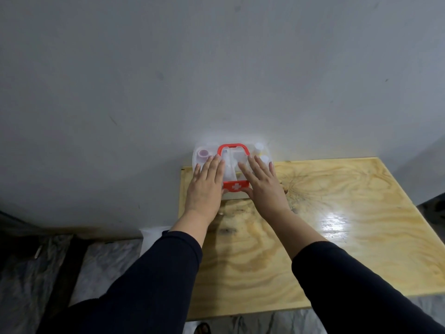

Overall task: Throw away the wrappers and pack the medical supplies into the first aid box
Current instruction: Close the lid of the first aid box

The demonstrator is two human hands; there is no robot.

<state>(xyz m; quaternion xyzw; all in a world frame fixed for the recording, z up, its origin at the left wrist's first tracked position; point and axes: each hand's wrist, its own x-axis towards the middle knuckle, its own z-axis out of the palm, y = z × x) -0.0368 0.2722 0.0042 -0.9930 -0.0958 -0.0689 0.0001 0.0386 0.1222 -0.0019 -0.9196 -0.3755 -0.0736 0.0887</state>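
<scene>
— Palms first: why are both hands lying flat on the first aid box?

— My reading is that the lid is being pressed shut. The left hand covers the box's nine o'clock half, the right hand its three o'clock half, fingers spread and straight, gripping nothing. Equal pressure on both sides would seat the lid evenly.

— And the thumbs?

— They tuck down toward the red latch with the white cross, at the box's six o'clock edge. That looks like readiness to snap it closed, though I cannot tell whether it has caught yet.

— Where does the box sit?

— At the bench's far corner, around eleven o'clock, right against the grey wall. The wall backs it, so pushing won't slide it away.

— Supplies?

— Pale shapes show through the clear lid: a pinkish round thing at ten o'clock, small white bottles at two o'clock. The red handle lies folded flat between the fingertips.

— Wrappers left over?

— None visible on the bench, so packing seems nearly finished.
</scene>
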